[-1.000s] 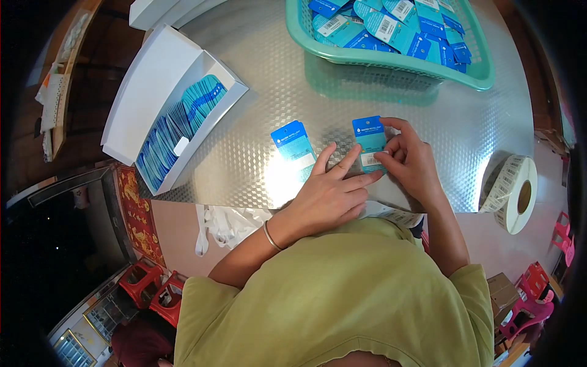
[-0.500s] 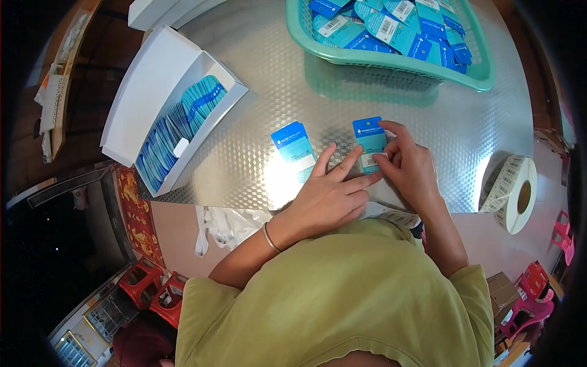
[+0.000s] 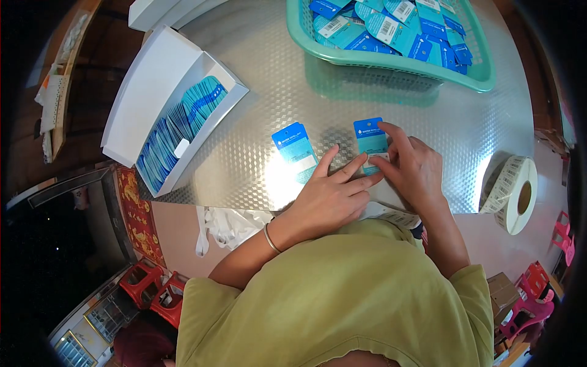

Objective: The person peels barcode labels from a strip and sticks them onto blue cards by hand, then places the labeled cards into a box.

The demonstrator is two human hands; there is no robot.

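A blue card [image 3: 371, 129] with a white barcode label near its lower end lies on the metal table in front of me. My right hand [image 3: 416, 168] is at its right side, index finger on the card's edge and thumb on the label. Spread fingers of my left hand [image 3: 336, 192] rest on the table, two fingertips touching the card's lower left part. Left of that hand lies a second blue card or small stack [image 3: 293, 145], upright to my view, with a pale label low on it.
An open white box [image 3: 153, 92] of packed blue cards stands at the left. The green basket [image 3: 391, 60] at the back holds many labelled cards. A label roll [image 3: 518, 194] sits at the table's right edge. Red stools [image 3: 142, 281] stand on the floor.
My left fingertips have slid slightly on the lower part of the card. The right hand has shifted a little to the right, its thumb still on the label. The other things have stayed put.
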